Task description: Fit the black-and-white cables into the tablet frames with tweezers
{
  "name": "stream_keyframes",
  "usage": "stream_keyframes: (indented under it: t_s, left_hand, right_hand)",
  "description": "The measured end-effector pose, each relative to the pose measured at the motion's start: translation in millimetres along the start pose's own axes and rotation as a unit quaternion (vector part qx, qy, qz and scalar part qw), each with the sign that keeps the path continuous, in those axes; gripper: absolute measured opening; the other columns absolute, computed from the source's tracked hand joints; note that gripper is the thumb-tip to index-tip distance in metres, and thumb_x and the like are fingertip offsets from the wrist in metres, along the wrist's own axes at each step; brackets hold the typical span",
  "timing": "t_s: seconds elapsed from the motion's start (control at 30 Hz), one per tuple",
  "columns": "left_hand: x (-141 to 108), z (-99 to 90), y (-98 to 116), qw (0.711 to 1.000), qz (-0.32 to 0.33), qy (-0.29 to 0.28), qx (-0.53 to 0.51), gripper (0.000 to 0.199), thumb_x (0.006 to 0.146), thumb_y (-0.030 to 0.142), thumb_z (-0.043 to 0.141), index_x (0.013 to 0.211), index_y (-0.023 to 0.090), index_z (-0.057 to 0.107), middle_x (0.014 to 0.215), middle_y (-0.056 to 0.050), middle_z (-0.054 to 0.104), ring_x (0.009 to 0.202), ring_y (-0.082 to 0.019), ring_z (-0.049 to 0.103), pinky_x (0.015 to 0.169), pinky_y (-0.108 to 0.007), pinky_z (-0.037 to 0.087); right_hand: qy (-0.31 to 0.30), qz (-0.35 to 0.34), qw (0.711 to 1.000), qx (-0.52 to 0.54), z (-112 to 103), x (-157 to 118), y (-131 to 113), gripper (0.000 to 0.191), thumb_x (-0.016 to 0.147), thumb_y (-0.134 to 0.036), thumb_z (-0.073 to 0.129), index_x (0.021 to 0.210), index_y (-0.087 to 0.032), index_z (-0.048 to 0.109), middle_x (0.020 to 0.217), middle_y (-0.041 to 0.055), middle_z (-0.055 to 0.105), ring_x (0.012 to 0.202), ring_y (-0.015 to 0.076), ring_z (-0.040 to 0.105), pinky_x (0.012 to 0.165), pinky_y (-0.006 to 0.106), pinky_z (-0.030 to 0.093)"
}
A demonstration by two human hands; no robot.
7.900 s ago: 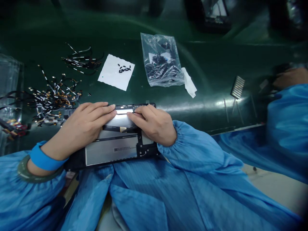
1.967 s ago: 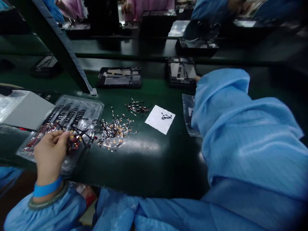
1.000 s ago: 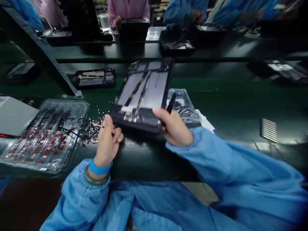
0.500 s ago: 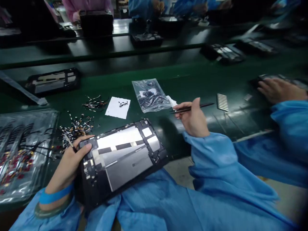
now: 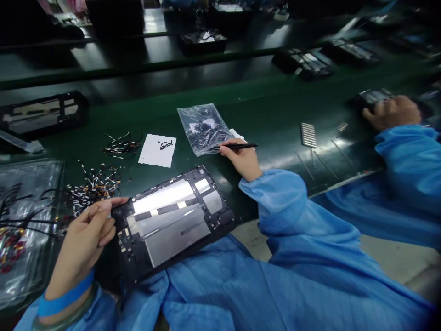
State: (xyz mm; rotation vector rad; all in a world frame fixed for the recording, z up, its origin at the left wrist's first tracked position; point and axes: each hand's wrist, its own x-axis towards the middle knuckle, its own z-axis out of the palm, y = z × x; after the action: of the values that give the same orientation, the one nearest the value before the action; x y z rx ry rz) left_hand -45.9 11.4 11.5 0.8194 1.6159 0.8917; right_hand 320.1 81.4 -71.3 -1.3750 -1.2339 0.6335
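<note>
An opened tablet (image 5: 179,220), its silver battery and black frame showing, lies tilted over my lap at the table edge. Beside its upper left corner is my left hand (image 5: 91,227), fingers curled and one fingertip at the tablet's edge; whatever the curled fingers hold is hidden. My right hand (image 5: 243,161) grips dark tweezers (image 5: 241,146), whose tips point left at the lower edge of a clear plastic bag (image 5: 205,131) of small dark parts. A white paper sheet (image 5: 156,158) with several tiny black pieces lies left of the bag.
Loose small cables (image 5: 93,186) are heaped beyond my left hand, with another bunch (image 5: 122,146) behind. Plastic trays (image 5: 51,184) with wired parts stand at left. Another opened tablet (image 5: 44,112) lies behind. At right are a metallic strip block (image 5: 308,134) and a co-worker's hand (image 5: 396,112).
My right hand has moved left with the tweezers, toward the bag. My left thumb has come off the tablet's face, and those fingers have curled at its corner. The view has shifted slightly.
</note>
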Motion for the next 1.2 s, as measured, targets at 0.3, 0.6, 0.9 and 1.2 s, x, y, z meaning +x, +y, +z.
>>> stream_keyframes:
  t_s: [0.3,0.6,0.9,1.2]
  left_hand:
    - [-2,1.8,3,0.999,0.005,-0.027,-0.034,0.023,0.075,0.039,0.074,0.08,0.017,0.073,0.09,-0.006,0.073,0.041,0.0,0.026,0.033,-0.012,0.024]
    - [-2,0.5,2,0.999,0.001,-0.028,-0.035,0.023,0.077,0.039,0.072,0.08,0.017,0.073,0.088,-0.006,0.072,0.042,0.0,0.026,0.032,-0.011,0.024]
    - [-4,-2.6,2,0.997,0.002,-0.025,-0.071,0.022,0.074,0.037,0.076,0.081,0.016,0.072,0.084,-0.003,0.071,0.04,0.001,0.027,0.033,-0.009,0.024]
    - [-27,43.0,13,0.979,-0.001,-0.195,-0.061,0.048,0.064,0.037,0.083,0.108,0.02,0.071,0.11,-0.015,0.072,0.035,0.001,0.033,0.031,-0.016,0.022]
  right_hand:
    - [-0.021,0.012,0.999,-0.032,4,1,-9,0.023,0.073,-0.043,0.072,0.082,-0.023,0.068,0.086,0.002,0.071,0.084,0.017,0.064,0.083,0.034,0.052]
    - [-0.019,0.025,0.999,-0.029,4,-1,-12,0.021,0.074,-0.041,0.071,0.082,-0.022,0.067,0.083,0.0009,0.068,0.081,0.0155,0.063,0.083,0.033,0.05]
    - [-0.014,0.068,0.997,0.04,4,-4,-18,0.031,0.071,-0.05,0.076,0.077,-0.022,0.064,0.076,0.0005,0.069,0.073,0.0145,0.067,0.072,0.03,0.054]
    - [-0.243,0.167,0.929,0.224,52,-42,-106,0.037,0.068,-0.051,0.081,0.074,-0.019,0.063,0.072,0.0007,0.073,0.059,0.011,0.067,0.06,0.023,0.057]
